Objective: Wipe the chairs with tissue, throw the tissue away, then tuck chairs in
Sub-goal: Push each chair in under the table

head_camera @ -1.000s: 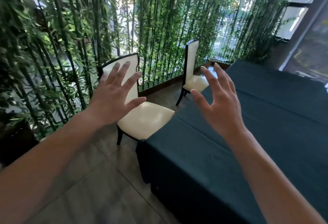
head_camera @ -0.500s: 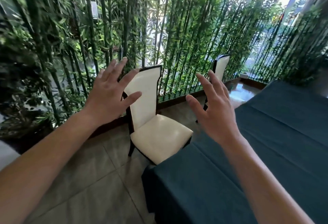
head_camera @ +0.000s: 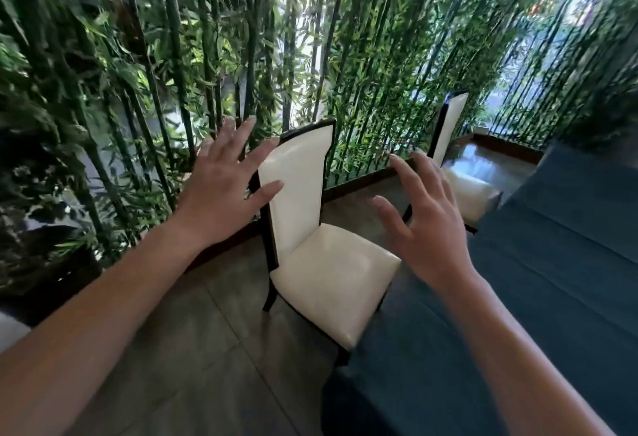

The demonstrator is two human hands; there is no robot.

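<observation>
Both bare hands are being held up in the middle of the frame, and nothing is being gripped by either. The left hand (head_camera: pixel 221 190) is being shown left of centre with its fingers straight and spread, overlapping the upper left edge of the near chair's backrest; whether the backrest is being touched cannot be told. The right hand (head_camera: pixel 426 228) is being held right of centre, its fingers spread and lightly bent, in the air above the seat.

The near chair (head_camera: pixel 321 263), cream-cushioned with a dark frame, is being seen at the centre of the frame, its seat pointing towards the dark blue tablecloth (head_camera: pixel 552 280) that is filling the lower right; the front edge of the seat is lying just beside the cloth's edge. A second chair (head_camera: pixel 455 159) of the same kind is being seen further back, right of centre, partly hidden behind the right hand. A bamboo screen (head_camera: pixel 172 55) is being shown across the upper half, and a grey tiled floor (head_camera: pixel 193 349) along the lower left.
</observation>
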